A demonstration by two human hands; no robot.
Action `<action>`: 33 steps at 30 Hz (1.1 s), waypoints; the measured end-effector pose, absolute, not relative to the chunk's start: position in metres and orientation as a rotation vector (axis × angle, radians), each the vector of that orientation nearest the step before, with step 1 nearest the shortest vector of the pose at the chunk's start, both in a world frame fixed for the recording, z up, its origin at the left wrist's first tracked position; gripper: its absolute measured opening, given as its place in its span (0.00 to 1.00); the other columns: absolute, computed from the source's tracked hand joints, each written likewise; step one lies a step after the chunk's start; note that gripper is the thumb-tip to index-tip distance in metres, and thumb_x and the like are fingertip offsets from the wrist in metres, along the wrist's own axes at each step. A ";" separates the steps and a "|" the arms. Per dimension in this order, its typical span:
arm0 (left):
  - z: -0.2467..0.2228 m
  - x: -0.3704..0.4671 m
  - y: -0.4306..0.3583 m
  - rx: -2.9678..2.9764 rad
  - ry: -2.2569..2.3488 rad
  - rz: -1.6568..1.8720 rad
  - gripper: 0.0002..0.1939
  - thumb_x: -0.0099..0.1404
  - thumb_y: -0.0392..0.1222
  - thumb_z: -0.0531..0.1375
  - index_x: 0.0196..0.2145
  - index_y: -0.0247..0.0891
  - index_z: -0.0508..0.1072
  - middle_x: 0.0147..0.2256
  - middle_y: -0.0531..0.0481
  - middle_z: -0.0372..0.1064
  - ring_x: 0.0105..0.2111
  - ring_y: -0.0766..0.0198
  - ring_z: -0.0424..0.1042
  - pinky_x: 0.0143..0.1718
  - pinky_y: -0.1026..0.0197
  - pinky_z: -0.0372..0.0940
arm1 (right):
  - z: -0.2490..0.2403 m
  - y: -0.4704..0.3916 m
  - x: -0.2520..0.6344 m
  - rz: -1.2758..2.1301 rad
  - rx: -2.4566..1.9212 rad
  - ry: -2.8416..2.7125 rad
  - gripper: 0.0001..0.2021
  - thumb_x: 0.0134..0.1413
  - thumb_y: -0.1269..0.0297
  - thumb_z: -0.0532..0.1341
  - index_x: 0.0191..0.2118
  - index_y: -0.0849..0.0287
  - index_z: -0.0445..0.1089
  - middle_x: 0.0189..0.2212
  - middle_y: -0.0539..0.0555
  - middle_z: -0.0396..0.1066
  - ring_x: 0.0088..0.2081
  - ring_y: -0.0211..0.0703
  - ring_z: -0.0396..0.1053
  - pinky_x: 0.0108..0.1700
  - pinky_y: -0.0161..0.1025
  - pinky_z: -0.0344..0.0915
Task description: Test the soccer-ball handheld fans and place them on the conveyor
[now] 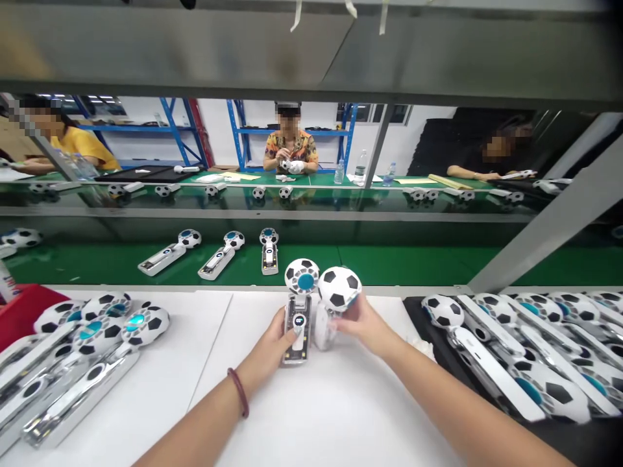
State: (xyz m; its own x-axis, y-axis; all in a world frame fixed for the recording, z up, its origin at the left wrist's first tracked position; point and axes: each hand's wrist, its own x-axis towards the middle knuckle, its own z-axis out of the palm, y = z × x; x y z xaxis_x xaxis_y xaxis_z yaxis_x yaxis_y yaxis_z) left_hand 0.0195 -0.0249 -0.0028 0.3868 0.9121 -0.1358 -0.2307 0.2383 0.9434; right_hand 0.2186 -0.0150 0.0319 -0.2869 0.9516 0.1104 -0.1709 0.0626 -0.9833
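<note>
In my left hand (pixel 276 337) is a handheld soccer-ball device (pixel 298 324), held upright. It has a black-and-white ball head with a blue disc, and a clear handle with a small lit round display under my thumb. Close beside it, my right hand (pixel 360 321) grips a second soccer-ball device (pixel 339 288) with a white handle. Its ball head is patterned towards me, and its handle is partly hidden by my fingers. The two heads are side by side, touching or nearly so. Both hands are above the white work surface (pixel 302 415).
Several like devices (pixel 97 370) are piled at left beside a red bin (pixel 29 311). More lie on a black tray (pixel 462 383) at right. Three rest on the green belt (pixel 311 263) ahead. A slanted metal post (pixel 545 207) stands at right. Co-workers (pixel 291 146) sit opposite.
</note>
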 end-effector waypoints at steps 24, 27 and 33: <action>0.010 0.028 -0.039 0.643 0.846 0.888 0.25 0.55 0.41 0.62 0.48 0.43 0.58 0.37 0.47 0.67 0.33 0.58 0.69 0.32 0.56 0.66 | 0.006 -0.032 0.203 2.063 -0.669 -0.803 0.29 0.44 0.72 0.61 0.52 0.50 0.49 0.38 0.52 0.67 0.37 0.48 0.70 0.40 0.52 0.66; 0.011 0.028 -0.039 0.669 0.857 0.885 0.27 0.55 0.42 0.62 0.51 0.44 0.57 0.43 0.44 0.67 0.41 0.52 0.69 0.37 0.55 0.66 | 0.005 -0.032 0.202 2.048 -0.712 -0.773 0.30 0.41 0.74 0.61 0.51 0.51 0.51 0.40 0.52 0.65 0.43 0.49 0.68 0.46 0.51 0.63; 0.014 0.029 -0.041 0.674 0.886 0.865 0.26 0.55 0.43 0.62 0.50 0.47 0.58 0.44 0.45 0.67 0.43 0.50 0.69 0.38 0.52 0.65 | 0.009 -0.032 0.201 2.051 -0.752 -0.767 0.31 0.39 0.73 0.62 0.51 0.51 0.52 0.39 0.52 0.66 0.42 0.50 0.68 0.44 0.50 0.63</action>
